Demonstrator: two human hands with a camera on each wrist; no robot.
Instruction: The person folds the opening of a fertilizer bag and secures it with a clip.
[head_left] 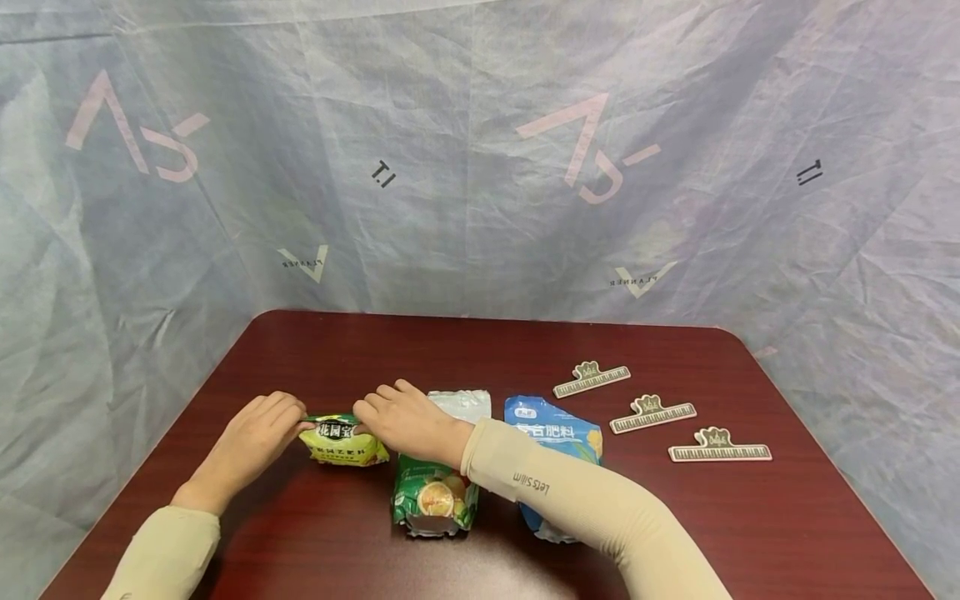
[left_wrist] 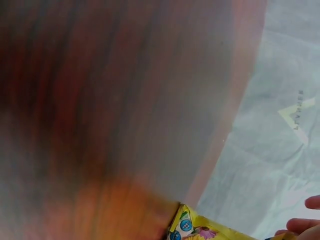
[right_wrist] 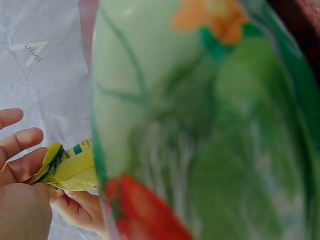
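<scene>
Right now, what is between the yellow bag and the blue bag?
The green bag lies between the yellow bag and the blue bag, under the right forearm. The head view shows it.

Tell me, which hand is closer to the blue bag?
Right. The right hand grips the yellow bag's right end, with the green bag between it and the blue bag. The left hand holds the yellow bag's far left end.
</scene>
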